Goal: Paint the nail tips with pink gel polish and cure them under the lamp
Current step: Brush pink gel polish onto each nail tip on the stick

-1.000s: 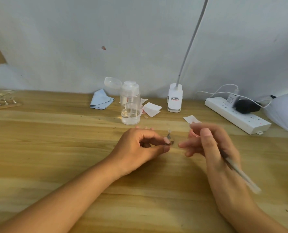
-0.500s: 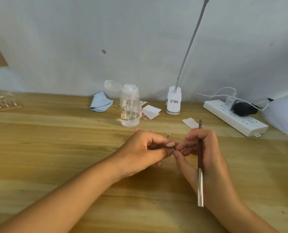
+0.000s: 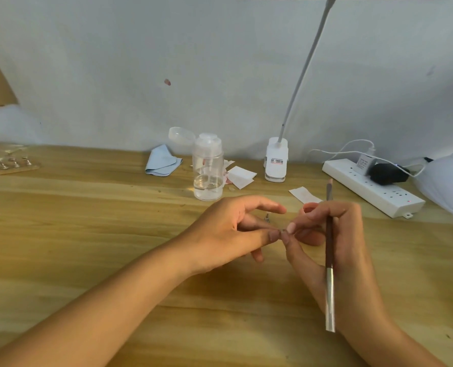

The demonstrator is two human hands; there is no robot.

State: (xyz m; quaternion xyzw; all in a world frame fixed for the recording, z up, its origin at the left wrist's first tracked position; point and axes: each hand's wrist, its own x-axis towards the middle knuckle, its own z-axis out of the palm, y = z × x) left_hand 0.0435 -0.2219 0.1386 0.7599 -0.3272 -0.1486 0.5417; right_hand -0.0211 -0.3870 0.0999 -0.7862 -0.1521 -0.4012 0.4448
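Both forearms reach in over a wooden table (image 3: 87,221), the hands meeting fingertip to fingertip at its middle. The left hand (image 3: 228,234) curls thumb and a finger round a nail tip (image 3: 282,231), too small to see clearly; its forefinger lifts free. The right hand (image 3: 344,247) pinches the same spot and grips a brush (image 3: 329,250) upright between its fingers. A clear bottle (image 3: 208,170) and a clip lamp (image 3: 276,160) stand behind them.

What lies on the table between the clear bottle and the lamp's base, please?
In the head view, a few white paper slips lie between the bottle and the lamp base.
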